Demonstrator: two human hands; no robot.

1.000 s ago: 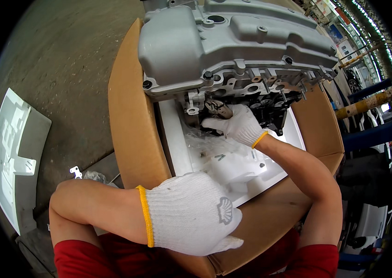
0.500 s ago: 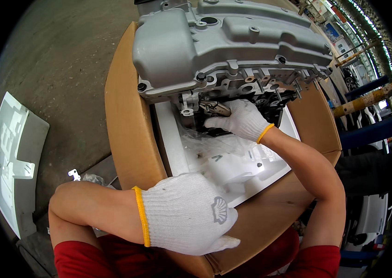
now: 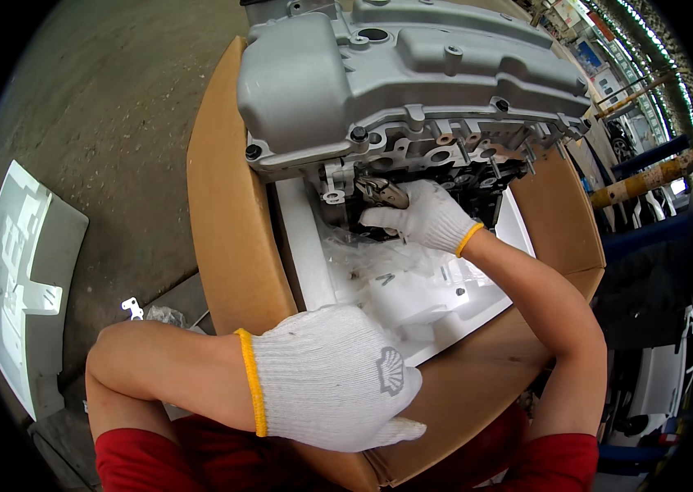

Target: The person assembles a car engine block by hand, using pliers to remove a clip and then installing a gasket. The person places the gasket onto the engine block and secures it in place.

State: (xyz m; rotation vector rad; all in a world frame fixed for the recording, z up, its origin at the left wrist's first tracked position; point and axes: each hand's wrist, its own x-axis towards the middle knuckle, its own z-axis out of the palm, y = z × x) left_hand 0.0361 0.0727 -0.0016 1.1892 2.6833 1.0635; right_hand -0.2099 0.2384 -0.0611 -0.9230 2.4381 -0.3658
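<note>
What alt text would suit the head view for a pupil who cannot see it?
A person's gloved right hand holds a metal piece at the near side of a grey engine in an open carton. The gloved left hand is over the carton's near side, its fingers mostly hidden. A white panel is at far left.

Floor [image 3: 133,131]: dim and brownish across my feed.
Engine cover [image 3: 461,90]: soft sheen along its ridges.
Engine underside [image 3: 468,187]: I lose detail in deep shadow.
White panel [image 3: 18,287]: pale glare patches wash its face.
Left glove [image 3: 326,381]: knit reads crisp to me.
Upper right: bright specks, background soft.
Rim: fisheye bends straight edges toward black corners.
</note>
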